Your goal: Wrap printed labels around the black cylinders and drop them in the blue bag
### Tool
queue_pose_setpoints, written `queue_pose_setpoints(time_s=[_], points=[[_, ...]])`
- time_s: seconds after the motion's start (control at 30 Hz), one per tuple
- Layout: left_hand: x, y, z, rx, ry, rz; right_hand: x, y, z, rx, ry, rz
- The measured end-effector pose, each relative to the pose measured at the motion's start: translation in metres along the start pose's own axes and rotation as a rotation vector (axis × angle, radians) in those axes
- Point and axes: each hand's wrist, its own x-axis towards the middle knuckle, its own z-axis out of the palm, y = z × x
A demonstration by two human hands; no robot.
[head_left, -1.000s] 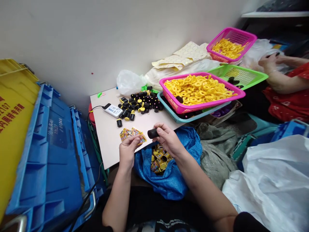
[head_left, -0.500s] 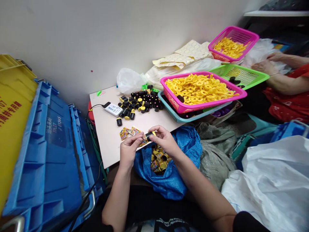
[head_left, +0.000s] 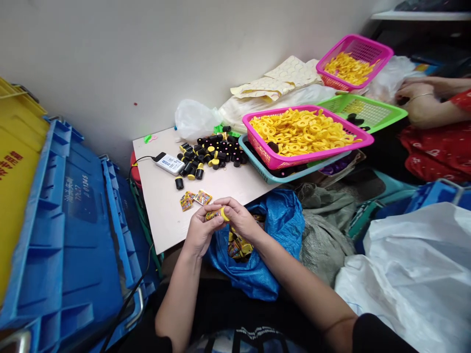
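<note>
Between my two hands is a small cylinder (head_left: 217, 214) with a yellow cap, now wrapped in a colourful printed sticker. My left hand (head_left: 203, 226) grips its left end, and the fingers of my right hand (head_left: 238, 218) close on the capped end. Just beyond my hands, a few loose printed stickers (head_left: 194, 198) lie on the white table (head_left: 162, 220). Below my right hand, an open blue woven sack (head_left: 281, 230) holds several wrapped cylinders (head_left: 240, 246). Farther back on the table is a pile of black cylinders (head_left: 221, 151), some with yellow caps.
A pink basket (head_left: 272, 159) of yellow ring-shaped pieces rests on a blue-grey basket (head_left: 265, 177). Behind are a green basket (head_left: 395, 113) and another pink basket (head_left: 384, 51). A white cabled device (head_left: 169, 163) lies at left, beside blue crates (head_left: 88, 235). A co-worker's hands (head_left: 415, 95) are at right.
My hands have come closer together around the cylinder. Its black side was showing before; now the printed sticker covers what shows of it, and its yellow cap faces me.
</note>
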Motion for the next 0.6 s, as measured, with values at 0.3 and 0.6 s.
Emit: queue_pose_setpoints(time_s=[0.3,0.6], points=[[-0.002,-0.009,0.005,0.002,-0.216,0.045,-0.003,-0.02,-0.024,0.064,-0.056,0.112],[0.027,-0.024,-0.03,1.015,0.028,0.485,0.101,-0.005,-0.049,-1.074,-0.002,-0.167]])
